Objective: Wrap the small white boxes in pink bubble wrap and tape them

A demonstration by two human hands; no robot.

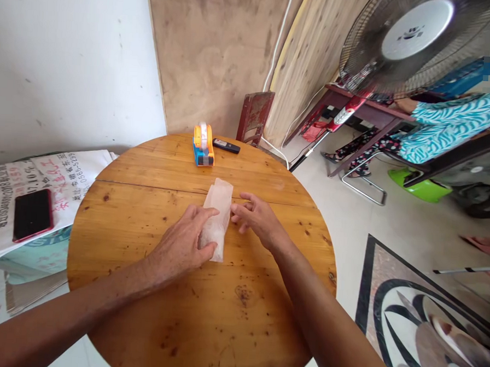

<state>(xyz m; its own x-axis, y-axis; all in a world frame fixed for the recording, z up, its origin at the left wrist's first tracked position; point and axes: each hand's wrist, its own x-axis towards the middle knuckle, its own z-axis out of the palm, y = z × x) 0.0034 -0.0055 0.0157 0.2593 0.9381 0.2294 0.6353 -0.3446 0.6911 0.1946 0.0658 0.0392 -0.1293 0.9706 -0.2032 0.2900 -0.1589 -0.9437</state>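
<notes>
A flat, whitish, translucent wrapped packet (218, 218) lies lengthwise on the round wooden table (241, 325); its contents cannot be made out. My left hand (191, 232) rests on the left side of the packet, thumb and index finger spread apart over it. To the right, my right hand (259, 220) hovers beside the packet's edge with its fingers apart and slightly curled, holding nothing. Beyond them, near the table's far edge, stands an orange and blue tape dispenser (203, 145) with a roll of clear tape.
A black remote-like object (226, 146) lies beside the dispenser. Left of the table, a phone (33, 214) rests on printed white sacks (85, 167). A wooden chair (255, 115) stands behind. At right are a standing fan (417, 29) and a seated person in a patterned top (457, 126).
</notes>
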